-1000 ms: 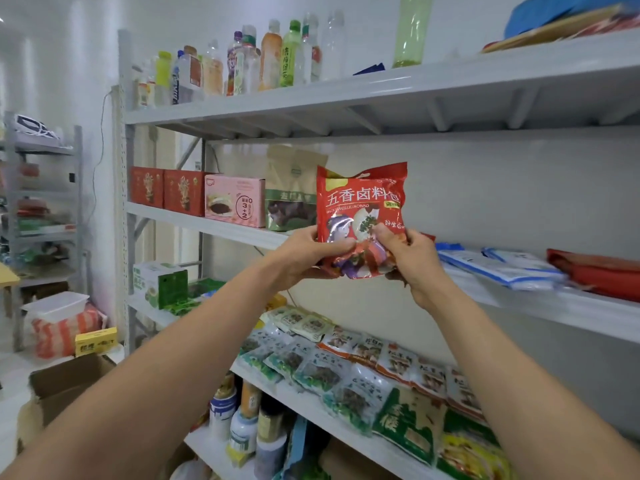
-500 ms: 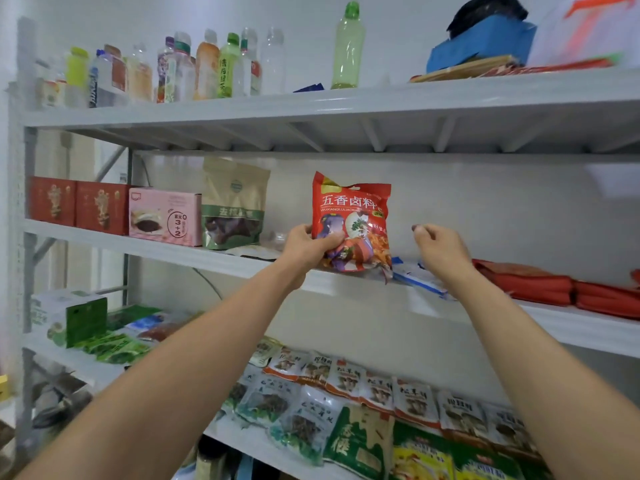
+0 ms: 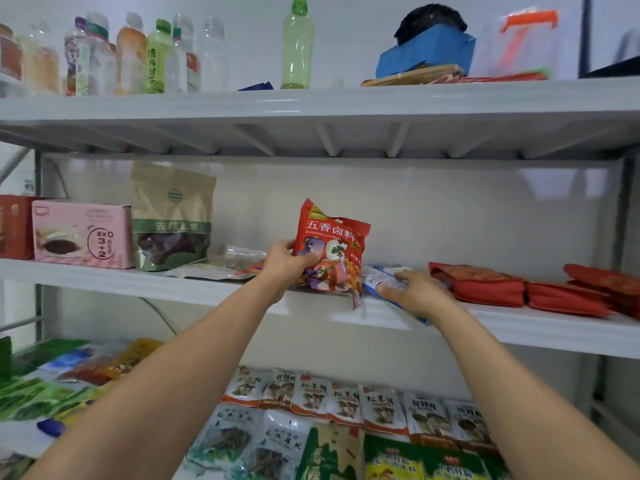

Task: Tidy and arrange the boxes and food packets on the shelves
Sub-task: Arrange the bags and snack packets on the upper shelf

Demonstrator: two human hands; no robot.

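A red spice packet (image 3: 331, 242) stands upright on the middle shelf (image 3: 194, 289), its bottom at the front edge. My left hand (image 3: 287, 259) grips its lower left side. My right hand (image 3: 417, 292) rests with spread fingers on a blue-and-white packet (image 3: 381, 277) lying flat just right of the red one. Flat clear packets (image 3: 221, 263) lie to the left of my left hand. A tan-and-green pouch (image 3: 171, 216) and a pink box (image 3: 83, 233) stand further left.
Red packets (image 3: 481, 284) lie stacked on the shelf to the right. Bottles (image 3: 138, 57) and a blue box (image 3: 426, 51) fill the top shelf. Several mushroom packets (image 3: 346, 400) lie in rows on the lower shelf. A red box (image 3: 14, 226) stands at far left.
My right hand let go of the red packet and dropped onto the blue-and-white packet. The left hand lowered the red packet onto the shelf. The view shifted right.
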